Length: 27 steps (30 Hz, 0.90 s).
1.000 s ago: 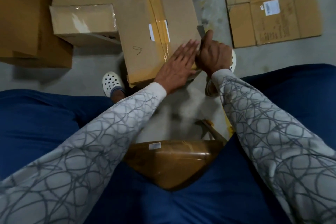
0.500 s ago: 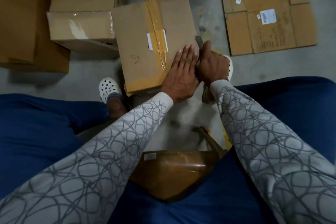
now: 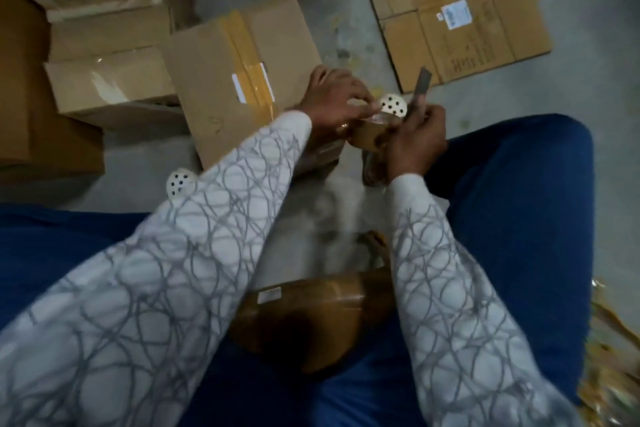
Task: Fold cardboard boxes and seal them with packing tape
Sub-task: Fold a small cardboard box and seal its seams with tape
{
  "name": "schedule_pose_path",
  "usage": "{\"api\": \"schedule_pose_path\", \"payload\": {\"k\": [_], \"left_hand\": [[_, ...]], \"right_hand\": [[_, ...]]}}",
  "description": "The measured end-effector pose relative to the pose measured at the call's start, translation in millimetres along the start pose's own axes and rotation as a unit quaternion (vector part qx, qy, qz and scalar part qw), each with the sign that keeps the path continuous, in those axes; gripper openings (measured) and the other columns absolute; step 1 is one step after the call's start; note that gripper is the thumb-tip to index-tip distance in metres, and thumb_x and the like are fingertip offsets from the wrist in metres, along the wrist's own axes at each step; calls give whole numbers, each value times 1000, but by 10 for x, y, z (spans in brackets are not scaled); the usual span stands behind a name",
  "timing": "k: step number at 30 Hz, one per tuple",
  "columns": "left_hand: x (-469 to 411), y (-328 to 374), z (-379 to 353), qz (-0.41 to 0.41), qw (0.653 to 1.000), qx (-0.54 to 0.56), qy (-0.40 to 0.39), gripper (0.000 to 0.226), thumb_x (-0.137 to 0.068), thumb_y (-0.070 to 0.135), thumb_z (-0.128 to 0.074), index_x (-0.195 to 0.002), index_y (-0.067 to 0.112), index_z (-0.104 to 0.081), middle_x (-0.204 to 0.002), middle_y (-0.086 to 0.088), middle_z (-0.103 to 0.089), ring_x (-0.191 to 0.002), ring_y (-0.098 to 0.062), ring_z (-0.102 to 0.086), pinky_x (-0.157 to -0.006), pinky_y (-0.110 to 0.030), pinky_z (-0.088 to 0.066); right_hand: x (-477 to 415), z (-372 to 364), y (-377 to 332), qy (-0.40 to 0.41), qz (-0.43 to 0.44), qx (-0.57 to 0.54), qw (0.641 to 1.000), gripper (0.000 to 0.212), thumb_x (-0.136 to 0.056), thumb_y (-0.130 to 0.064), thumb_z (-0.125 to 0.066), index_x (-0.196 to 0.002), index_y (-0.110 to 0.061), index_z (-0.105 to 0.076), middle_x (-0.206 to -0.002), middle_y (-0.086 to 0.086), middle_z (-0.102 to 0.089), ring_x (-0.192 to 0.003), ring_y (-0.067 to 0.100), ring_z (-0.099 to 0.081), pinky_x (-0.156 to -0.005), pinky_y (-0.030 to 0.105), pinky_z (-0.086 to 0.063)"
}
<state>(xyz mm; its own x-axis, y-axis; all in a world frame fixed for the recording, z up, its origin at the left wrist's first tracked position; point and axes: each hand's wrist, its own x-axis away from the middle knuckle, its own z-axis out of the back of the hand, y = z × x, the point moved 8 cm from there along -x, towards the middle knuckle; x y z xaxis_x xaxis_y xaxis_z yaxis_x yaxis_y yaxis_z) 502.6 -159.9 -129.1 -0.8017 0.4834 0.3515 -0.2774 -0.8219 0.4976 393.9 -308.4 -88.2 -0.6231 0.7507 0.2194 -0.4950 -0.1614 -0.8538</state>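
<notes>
Packing tape roll (image 3: 372, 136) is held between both hands, just beside the near corner of the cardboard box (image 3: 239, 80). Left hand (image 3: 330, 104) fingertips (image 3: 363, 111) are bent and pick at the roll's rim, likely hunting the tape end; blurred. Right hand (image 3: 414, 142) is curled, grips a blade (image 3: 423, 81) and seems to steady the roll. Next move is probably pulling a strip, which needs the end freed cleanly. The cardboard box is on the floor, flaps closed, top seam taped, contents hidden. The neighbouring box (image 3: 114, 80) is also taped shut.

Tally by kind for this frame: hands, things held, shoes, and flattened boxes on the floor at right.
Hands: 2, left hand and right hand
Tape roll: 1
Blade: 1
White clogs: 2
Flattened box: 1
Total: 7
</notes>
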Motion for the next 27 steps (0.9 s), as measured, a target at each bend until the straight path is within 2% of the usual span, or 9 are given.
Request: {"api": "schedule_pose_path", "payload": {"k": [3, 5, 7, 12, 16, 19, 22, 25, 27], "left_hand": [[-127, 108, -27, 6, 984, 15, -178, 26, -81, 53, -77, -103, 38, -78, -108, 12, -72, -108, -12, -62, -95, -25, -39], [-132, 66, -55, 27, 970, 10, -243, 25, -77, 43, -85, -100, 34, -80, -96, 13, -74, -91, -10, -65, -84, -25, -47], [-140, 59, -84, 41, 960, 34, -275, 22, -77, 35, -87, -97, 27, -81, -84, 13, -74, -77, -5, -63, -75, -23, -50], [-250, 86, -127, 66, 946, 99, -300, 30, -88, 22, -77, -107, -2, -73, -91, -5, -67, -85, -13, -58, -74, -27, -46], [-295, 30, -128, 97, 940, 164, -282, 37, -87, 22, -79, -116, -1, -72, -95, -5, -70, -80, -10, -62, -72, -25, -50], [-317, 16, -129, 115, 936, 203, -265, 35, -84, 25, -81, -111, 2, -75, -95, -2, -74, -79, -7, -66, -65, -22, -54], [-317, -1, -127, 127, 932, 235, -245, 30, -85, 29, -81, -97, 2, -76, -81, 2, -70, -75, -7, -64, -59, -20, -52], [-313, 29, -144, 109, 933, 249, -236, 49, -82, 30, -83, -112, -5, -69, -91, -9, -59, -86, -16, -58, -66, -26, -53], [-325, 26, -152, 98, 938, 241, -228, 49, -81, 32, -83, -110, -5, -70, -90, -9, -56, -85, -16, -54, -66, -25, -52]], "right_hand": [[295, 147, 281, -5, -65, -62, 996, 29, -107, -34, -47, -100, -9, -60, -73, -4, -62, -51, -2, -56, -51, 9, -40], [451, 168, 416, -31, -98, -73, 992, 28, -108, -37, -45, -97, -14, -57, -65, -2, -62, -44, 3, -59, -47, 24, -52], [541, 115, 530, -66, -114, -47, 990, 25, -107, -38, -45, -92, -21, -56, -68, 1, -65, -52, 13, -66, -50, 32, -58], [655, -88, 673, -124, -107, 42, 986, 23, -93, -52, -50, -87, -32, -61, -87, 7, -69, -81, 33, -70, -72, 53, -61], [690, -138, 554, -164, -40, 104, 980, 14, -101, -26, -59, -103, -19, -71, -96, 7, -71, -89, 24, -68, -82, 36, -56], [685, -115, 386, -140, 42, 139, 979, 18, -101, -23, -60, -108, -12, -73, -100, 8, -73, -90, 20, -65, -76, 25, -43], [643, -143, 243, -90, 127, 132, 979, 14, -98, -18, -64, -100, -9, -74, -90, 10, -74, -81, 27, -69, -71, 30, -50], [595, -177, 194, -61, 180, 140, 972, 12, -96, -16, -65, -97, -8, -75, -84, 11, -73, -72, 27, -68, -65, 35, -56], [550, -205, 188, -59, 199, 146, 967, 13, -96, -17, -65, -96, -8, -75, -83, 10, -73, -71, 27, -68, -64, 34, -56]]}}
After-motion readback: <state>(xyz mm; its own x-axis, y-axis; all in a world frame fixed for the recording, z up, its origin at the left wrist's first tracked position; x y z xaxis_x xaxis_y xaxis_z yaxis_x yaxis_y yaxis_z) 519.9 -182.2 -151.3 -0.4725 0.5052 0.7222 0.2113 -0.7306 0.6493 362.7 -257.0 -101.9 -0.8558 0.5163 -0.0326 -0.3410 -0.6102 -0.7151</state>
